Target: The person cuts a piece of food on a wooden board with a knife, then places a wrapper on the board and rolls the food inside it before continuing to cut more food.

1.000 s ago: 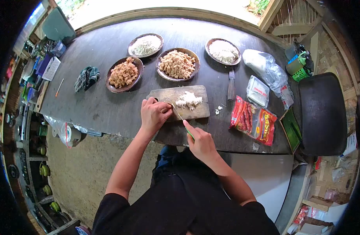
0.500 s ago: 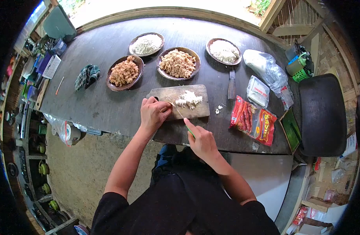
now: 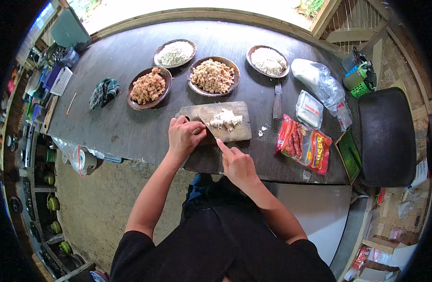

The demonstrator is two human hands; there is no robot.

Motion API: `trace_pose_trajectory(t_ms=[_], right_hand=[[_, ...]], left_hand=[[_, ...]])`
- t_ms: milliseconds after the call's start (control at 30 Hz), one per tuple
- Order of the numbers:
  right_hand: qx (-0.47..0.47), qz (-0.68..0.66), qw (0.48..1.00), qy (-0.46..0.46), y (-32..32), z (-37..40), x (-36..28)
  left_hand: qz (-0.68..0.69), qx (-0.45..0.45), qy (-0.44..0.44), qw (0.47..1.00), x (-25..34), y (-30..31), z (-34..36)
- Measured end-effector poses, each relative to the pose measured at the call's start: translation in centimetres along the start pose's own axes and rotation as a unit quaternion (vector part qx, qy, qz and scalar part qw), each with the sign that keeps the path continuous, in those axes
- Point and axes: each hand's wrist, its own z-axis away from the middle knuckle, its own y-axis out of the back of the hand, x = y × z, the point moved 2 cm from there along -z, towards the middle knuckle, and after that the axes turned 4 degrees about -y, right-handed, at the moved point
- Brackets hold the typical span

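My right hand (image 3: 238,165) is closed on a knife (image 3: 210,130), its index finger stretched along the back of the blade. The thin blade slants up and left across a wooden cutting board (image 3: 235,135), close beside the fingers of my left hand (image 3: 184,137). Those fingers are bent and pressed together at the board's left part; whatever they pinch is hidden. A small heap of white shredded pieces (image 3: 227,119) lies on the right half of the board.
Bowls of brown crumbly food (image 3: 149,88), tan chunks (image 3: 212,76) and white shreds (image 3: 175,53) stand behind the board, with another white-filled bowl (image 3: 269,61) further right. A cleaver (image 3: 277,105), a red sausage packet (image 3: 303,144) and plastic bags (image 3: 319,84) lie to the right.
My right hand has shifted slightly up and left, and the knife blade now reaches further across the board. My left hand stays in nearly the same place.
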Motion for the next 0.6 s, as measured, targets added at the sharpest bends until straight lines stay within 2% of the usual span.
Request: trace_pose_trajectory(t_ms=[267, 333, 600], right_hand=[[0.015, -0.035, 0.999, -0.011, 1.0, 1.0, 0.1], [0.011, -0.057, 0.998, -0.006, 1.1, 1.2, -0.5], [0.013, -0.009, 1.000, 0.003, -0.3, 0.5, 0.1]], left_hand=[[0.001, 0.006, -0.005, 1.000, -0.2, -0.2, 0.3], [0.000, -0.018, 0.000, 1.000, -0.2, 0.0, 0.3], [0.008, -0.001, -0.001, 1.000, -0.1, -0.1, 0.3]])
